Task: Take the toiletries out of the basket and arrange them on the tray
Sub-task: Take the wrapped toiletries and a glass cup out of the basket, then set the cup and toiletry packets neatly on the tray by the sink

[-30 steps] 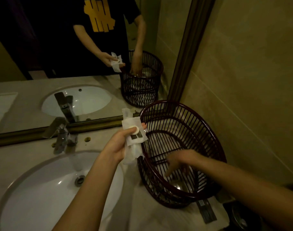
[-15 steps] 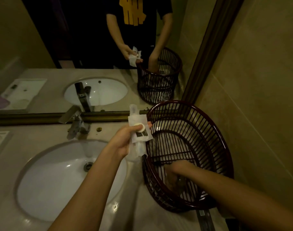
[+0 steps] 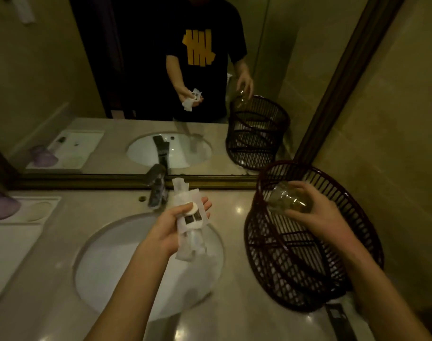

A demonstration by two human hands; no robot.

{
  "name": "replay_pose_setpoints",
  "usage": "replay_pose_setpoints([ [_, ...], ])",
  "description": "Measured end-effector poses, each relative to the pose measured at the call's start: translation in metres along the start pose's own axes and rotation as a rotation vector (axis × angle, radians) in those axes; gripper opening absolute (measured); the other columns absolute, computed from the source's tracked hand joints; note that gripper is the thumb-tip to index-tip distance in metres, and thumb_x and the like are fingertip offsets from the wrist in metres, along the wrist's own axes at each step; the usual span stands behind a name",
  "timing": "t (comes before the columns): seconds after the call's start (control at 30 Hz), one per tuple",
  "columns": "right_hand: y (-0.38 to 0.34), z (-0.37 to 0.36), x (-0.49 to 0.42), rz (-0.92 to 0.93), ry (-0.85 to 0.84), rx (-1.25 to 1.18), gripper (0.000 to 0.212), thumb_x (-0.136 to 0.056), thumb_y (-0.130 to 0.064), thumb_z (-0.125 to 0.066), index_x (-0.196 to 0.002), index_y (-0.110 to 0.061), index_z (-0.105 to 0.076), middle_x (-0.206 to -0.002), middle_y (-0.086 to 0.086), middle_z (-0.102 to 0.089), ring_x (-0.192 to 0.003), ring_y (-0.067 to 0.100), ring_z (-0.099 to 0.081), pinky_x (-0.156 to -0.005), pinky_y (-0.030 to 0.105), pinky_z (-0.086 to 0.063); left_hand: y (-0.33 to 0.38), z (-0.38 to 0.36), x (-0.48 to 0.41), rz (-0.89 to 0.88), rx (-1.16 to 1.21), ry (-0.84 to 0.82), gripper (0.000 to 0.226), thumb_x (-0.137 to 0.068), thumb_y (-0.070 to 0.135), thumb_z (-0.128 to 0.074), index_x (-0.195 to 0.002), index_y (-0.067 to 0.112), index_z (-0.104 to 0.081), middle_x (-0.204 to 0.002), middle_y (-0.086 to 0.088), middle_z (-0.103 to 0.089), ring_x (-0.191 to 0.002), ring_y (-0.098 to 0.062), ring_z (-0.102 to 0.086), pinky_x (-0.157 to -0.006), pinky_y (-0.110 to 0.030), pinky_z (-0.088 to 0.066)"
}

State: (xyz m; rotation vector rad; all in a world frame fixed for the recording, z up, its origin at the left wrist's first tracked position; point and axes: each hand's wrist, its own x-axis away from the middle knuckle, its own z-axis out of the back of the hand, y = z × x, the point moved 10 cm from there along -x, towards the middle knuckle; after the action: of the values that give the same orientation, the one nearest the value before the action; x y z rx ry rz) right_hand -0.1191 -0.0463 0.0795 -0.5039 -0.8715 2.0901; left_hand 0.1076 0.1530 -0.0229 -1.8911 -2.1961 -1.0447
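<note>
A dark red wicker basket stands on the counter at the right, beside the wall. My right hand is shut on a clear glass, held tilted above the basket's near-left rim. Over the sink, my left hand grips several white wrapped toiletry packets, with a small round white piece under the thumb. The white tray lies on the counter at the far left; a purple cup sits at its back corner.
A white oval sink fills the counter's middle, and a chrome faucet rises behind it. The mirror above reflects me, the basket and the tray. A dark flat strip lies in front of the basket. A tiled wall closes the right side.
My right hand has come up out of the basket holding the glass. The view has shifted left, bringing the tray into sight. My left hand still holds the packets.
</note>
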Motion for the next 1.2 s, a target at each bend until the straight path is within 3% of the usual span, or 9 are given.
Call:
replay_pose_setpoints([
  [0.13, -0.076, -0.057, 0.047, 0.029, -0.079, -0.254, 0.067, -0.071, -0.024, -0.089, -0.125, -0.053, -0.062, -0.111, -0.039, -0.067, -0.101, -0.012, -0.067, -0.077, 0.018, -0.056, 0.040, 0.077, 0.062, -0.033, -0.024, 0.065, 0.044, -0.089, 0.008, -0.058, -0.132, -0.005, -0.058, -0.131, -0.024, -0.065, -0.122, -0.032, -0.062, -0.097, -0.042, -0.051],
  [0.23, -0.117, -0.123, 0.074, 0.029, -0.167, -0.407, 0.066, -0.071, -0.029, -0.084, -0.129, -0.052, -0.062, -0.121, -0.030, -0.068, -0.106, 0.000, -0.071, -0.079, 0.028, -0.060, 0.069, 0.135, 0.111, -0.074, -0.029, 0.125, 0.041, -0.091, 0.016, -0.060, -0.126, -0.005, -0.062, -0.127, -0.026, -0.067, -0.121, -0.035, -0.063, -0.101, -0.045, -0.049],
  [0.37, -0.157, -0.220, 0.095, -0.015, -0.306, -0.579, 0.068, -0.072, -0.013, -0.081, -0.131, -0.043, -0.065, -0.132, -0.003, -0.067, -0.112, 0.027, -0.070, -0.086, 0.045, -0.062, 0.102, 0.200, 0.169, -0.136, 0.044, 0.200, 0.039, -0.098, 0.017, -0.049, -0.126, -0.009, -0.061, -0.128, -0.027, -0.066, -0.120, -0.036, -0.063, -0.095, -0.044, -0.052],
  [0.53, -0.214, -0.320, 0.104, -0.073, -0.490, -0.768, 0.064, -0.075, -0.014, -0.079, -0.133, -0.038, -0.066, -0.135, 0.006, -0.064, -0.115, 0.033, -0.069, -0.084, 0.040, -0.062, 0.148, 0.259, 0.218, -0.268, 0.148, 0.262, 0.045, -0.097, 0.020, -0.049, -0.127, -0.012, -0.057, -0.128, -0.032, -0.064, -0.122, -0.041, -0.060, -0.097, -0.049, -0.050],
  [0.67, -0.244, -0.379, 0.092, -0.066, -0.602, -0.799, 0.064, -0.078, -0.018, -0.080, -0.135, -0.041, -0.064, -0.141, 0.007, -0.058, -0.123, 0.036, -0.063, -0.095, 0.049, -0.060, 0.177, 0.295, 0.240, -0.321, 0.172, 0.287, 0.046, -0.093, 0.016, -0.050, -0.128, -0.013, -0.056, -0.126, -0.030, -0.066, -0.119, -0.038, -0.063, -0.095, -0.045, -0.052],
  [0.8, -0.257, -0.432, 0.076, -0.150, -0.722, -0.842, 0.063, -0.077, -0.024, -0.080, -0.135, -0.043, -0.064, -0.139, 0.008, -0.059, -0.122, 0.034, -0.063, -0.080, 0.032, -0.062, 0.205, 0.328, 0.251, -0.377, 0.230, 0.341, 0.042, -0.094, 0.007, -0.045, -0.130, -0.013, -0.054, -0.126, -0.029, -0.066, -0.118, -0.036, -0.064, -0.094, -0.042, -0.050],
  [1.0, -0.282, -0.490, 0.040, -0.117, -0.758, -0.730, 0.055, -0.083, -0.030, -0.077, -0.134, -0.044, -0.062, -0.132, 0.005, -0.060, -0.114, 0.028, -0.067, -0.087, 0.035, -0.060, 0.236, 0.359, 0.254, -0.411, 0.260, 0.383, 0.038, -0.093, 0.004, -0.046, -0.125, -0.011, -0.060, -0.126, -0.029, -0.066, -0.115, -0.036, -0.067, -0.095, -0.044, -0.049],
  [1.13, -0.301, -0.532, 0.003, -0.202, -0.740, -0.728, 0.055, -0.086, -0.027, -0.078, -0.137, -0.023, -0.059, -0.130, 0.010, -0.064, -0.112, 0.028, -0.070, -0.082, 0.033, -0.063, 0.249, 0.370, 0.251, -0.388, 0.316, 0.395, 0.038, -0.090, 0.005, -0.049, -0.123, -0.009, -0.062, -0.124, -0.027, -0.068, -0.110, -0.034, -0.070, -0.088, -0.042, -0.056],
  [1.2, -0.310, -0.556, -0.016, -0.251, -0.716, -0.715, 0.050, -0.083, -0.040, -0.078, -0.127, -0.018, -0.066, -0.125, 0.012, -0.068, -0.113, 0.027, -0.068, -0.084, 0.037, -0.061, 0.257, 0.381, 0.245, -0.365, 0.326, 0.398, 0.036, -0.091, 0.004, -0.050, -0.122, -0.009, -0.063, -0.123, -0.027, -0.069, -0.106, -0.033, -0.072, -0.087, -0.041, -0.056],
])
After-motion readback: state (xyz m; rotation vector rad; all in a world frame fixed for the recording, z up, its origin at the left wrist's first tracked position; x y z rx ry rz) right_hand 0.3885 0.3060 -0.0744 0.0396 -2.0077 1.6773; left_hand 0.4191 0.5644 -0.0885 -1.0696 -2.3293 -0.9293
